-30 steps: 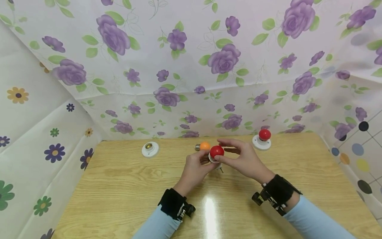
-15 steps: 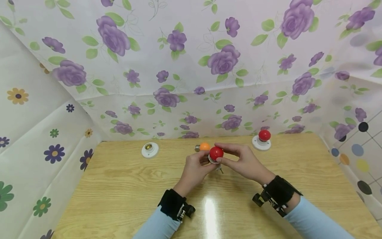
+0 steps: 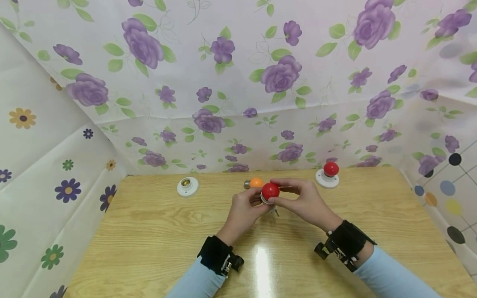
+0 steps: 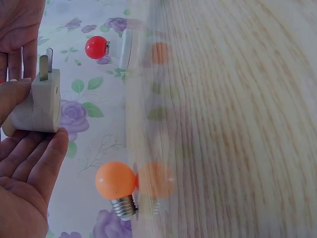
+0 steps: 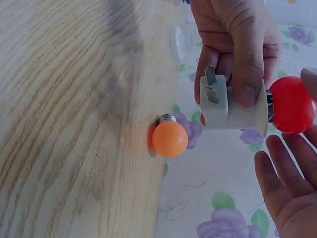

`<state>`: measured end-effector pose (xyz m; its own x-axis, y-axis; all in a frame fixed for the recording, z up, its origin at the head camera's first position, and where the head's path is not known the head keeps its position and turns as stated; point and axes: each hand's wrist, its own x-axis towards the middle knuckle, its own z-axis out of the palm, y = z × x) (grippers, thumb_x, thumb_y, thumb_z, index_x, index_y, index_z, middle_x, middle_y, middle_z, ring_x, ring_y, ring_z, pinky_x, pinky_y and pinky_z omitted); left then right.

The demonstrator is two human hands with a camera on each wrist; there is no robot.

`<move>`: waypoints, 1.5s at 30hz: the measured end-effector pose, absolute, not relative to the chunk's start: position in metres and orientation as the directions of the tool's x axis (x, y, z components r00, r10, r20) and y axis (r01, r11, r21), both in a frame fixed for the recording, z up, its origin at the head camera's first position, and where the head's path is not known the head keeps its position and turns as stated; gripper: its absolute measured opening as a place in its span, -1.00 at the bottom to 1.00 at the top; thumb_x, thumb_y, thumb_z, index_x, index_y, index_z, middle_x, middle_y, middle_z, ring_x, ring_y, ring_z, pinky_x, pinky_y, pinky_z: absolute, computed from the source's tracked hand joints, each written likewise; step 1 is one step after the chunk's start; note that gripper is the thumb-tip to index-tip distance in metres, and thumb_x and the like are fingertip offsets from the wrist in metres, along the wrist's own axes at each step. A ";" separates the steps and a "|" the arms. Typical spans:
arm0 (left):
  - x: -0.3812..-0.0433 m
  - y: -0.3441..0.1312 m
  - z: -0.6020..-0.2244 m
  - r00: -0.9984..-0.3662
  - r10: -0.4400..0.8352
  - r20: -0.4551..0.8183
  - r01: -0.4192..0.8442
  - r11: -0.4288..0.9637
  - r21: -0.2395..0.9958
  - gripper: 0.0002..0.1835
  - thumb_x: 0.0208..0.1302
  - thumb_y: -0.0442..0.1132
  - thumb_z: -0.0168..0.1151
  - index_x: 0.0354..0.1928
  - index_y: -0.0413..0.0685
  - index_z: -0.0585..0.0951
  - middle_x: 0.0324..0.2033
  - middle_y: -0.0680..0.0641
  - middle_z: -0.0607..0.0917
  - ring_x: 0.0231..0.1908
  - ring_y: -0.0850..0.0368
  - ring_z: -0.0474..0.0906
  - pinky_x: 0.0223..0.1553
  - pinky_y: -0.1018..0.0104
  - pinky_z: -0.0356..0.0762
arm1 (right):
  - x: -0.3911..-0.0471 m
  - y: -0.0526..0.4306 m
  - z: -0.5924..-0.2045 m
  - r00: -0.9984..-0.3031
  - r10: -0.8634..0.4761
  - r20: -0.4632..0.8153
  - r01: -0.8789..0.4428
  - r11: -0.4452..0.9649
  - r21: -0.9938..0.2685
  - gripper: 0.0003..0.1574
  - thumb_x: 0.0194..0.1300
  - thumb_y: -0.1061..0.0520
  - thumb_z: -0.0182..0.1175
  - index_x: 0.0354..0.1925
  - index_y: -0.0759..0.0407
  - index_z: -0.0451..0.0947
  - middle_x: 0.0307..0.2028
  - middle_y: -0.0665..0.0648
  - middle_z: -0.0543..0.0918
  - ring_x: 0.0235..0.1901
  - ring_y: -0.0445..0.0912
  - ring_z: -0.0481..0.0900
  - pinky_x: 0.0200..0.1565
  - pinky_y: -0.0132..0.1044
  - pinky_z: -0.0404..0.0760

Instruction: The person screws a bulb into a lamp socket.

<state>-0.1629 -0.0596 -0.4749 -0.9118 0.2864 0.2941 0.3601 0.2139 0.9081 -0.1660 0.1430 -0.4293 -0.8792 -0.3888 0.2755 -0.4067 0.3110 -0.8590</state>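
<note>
My left hand (image 3: 243,207) grips a white plug-in lamp socket (image 5: 242,111), its thumb and fingers on either side. Two flat metal prongs (image 4: 43,67) stick out of the socket's end. A round red light bulb (image 3: 270,191) sits in the socket's mouth, with a little of its metal base showing in the right wrist view. My right hand (image 3: 307,203) pinches the red bulb between thumb and fingers. Just behind the hands, an orange light bulb (image 3: 256,183) with a screw base lies on its side on the table.
At the back left of the wooden table (image 3: 156,240) stands a white round lamp holder (image 3: 187,186) with no bulb. Back right, another white holder (image 3: 321,180) carries a second red bulb (image 3: 331,169). A flowered cloth (image 3: 223,95) rises behind the table.
My right fingers, lifted slightly off the red bulb a second ago, have closed in around it. The left hand and the socket stay about where they were.
</note>
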 end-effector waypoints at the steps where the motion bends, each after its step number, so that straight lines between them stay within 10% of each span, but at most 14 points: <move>1: -0.163 -0.060 -0.475 -0.912 0.286 0.293 0.359 0.215 0.908 -0.59 0.05 -0.07 0.37 -0.02 0.07 0.58 -0.14 0.15 0.62 -0.16 0.31 0.56 -0.19 0.32 0.51 | -0.166 0.143 -0.429 -0.882 -0.388 0.268 -0.399 0.312 -0.862 -0.41 0.06 -0.12 0.36 0.10 -0.17 0.50 0.04 -0.13 0.54 0.00 -0.12 0.50 -0.01 -0.25 0.46; 22: -0.163 -0.059 -0.473 -0.904 0.293 0.312 0.373 0.184 0.909 -0.58 0.04 -0.08 0.38 -0.01 0.07 0.58 -0.14 0.15 0.62 -0.16 0.29 0.56 -0.18 0.30 0.52 | -0.152 0.138 -0.400 -0.858 -0.441 0.263 -0.420 0.309 -0.853 -0.44 0.20 0.12 0.26 0.17 0.15 0.45 0.10 0.06 0.50 0.14 -0.10 0.38 0.12 0.09 0.30; 45: -0.163 -0.060 -0.473 -0.905 0.287 0.315 0.377 0.194 0.906 -0.60 0.05 -0.06 0.37 -0.02 0.09 0.58 -0.15 0.16 0.62 -0.15 0.29 0.56 -0.17 0.35 0.50 | -0.167 0.144 -0.431 -0.849 -0.416 0.327 -0.466 0.296 -0.834 -0.39 0.14 -0.07 0.30 0.19 -0.19 0.43 0.13 -0.09 0.47 0.09 -0.14 0.41 0.08 -0.01 0.38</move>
<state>-0.1631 -0.0602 -0.4730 -0.9046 0.2873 0.3148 0.3767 0.1936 0.9059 -0.1670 0.1437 -0.4313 -0.8486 -0.4158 0.3270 -0.4662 0.2959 -0.8337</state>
